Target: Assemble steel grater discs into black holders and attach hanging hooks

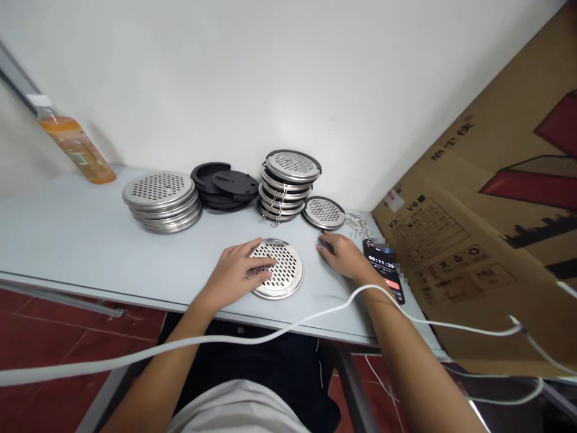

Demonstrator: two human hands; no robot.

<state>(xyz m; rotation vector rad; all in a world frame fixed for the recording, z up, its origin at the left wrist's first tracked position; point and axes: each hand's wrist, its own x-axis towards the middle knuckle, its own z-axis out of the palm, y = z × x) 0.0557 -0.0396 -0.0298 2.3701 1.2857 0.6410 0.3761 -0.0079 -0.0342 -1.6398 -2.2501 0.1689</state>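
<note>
A round perforated metal plate (285,269) lies flat on the table near its front edge. My left hand (238,267) rests over its left side, fingers spread across the holes. Farther right, my right hand (340,255) is low over the table with its fingers loosely bent and tips apart, nothing visible in them. Its fingertips are close to the front edge of another perforated plate set in a black rim (324,212); I cannot tell whether they touch. Small metal hooks or clips (358,225) lie in a loose heap beside that plate.
Behind stand a stack of metal plates (160,187), black plastic rims (225,183) and a stack of rimmed plates (293,165) with wire clips hanging down. A phone (383,270), a large cardboard box (451,240) and a bottle (76,144) flank them. A white cable (279,332) crosses in front.
</note>
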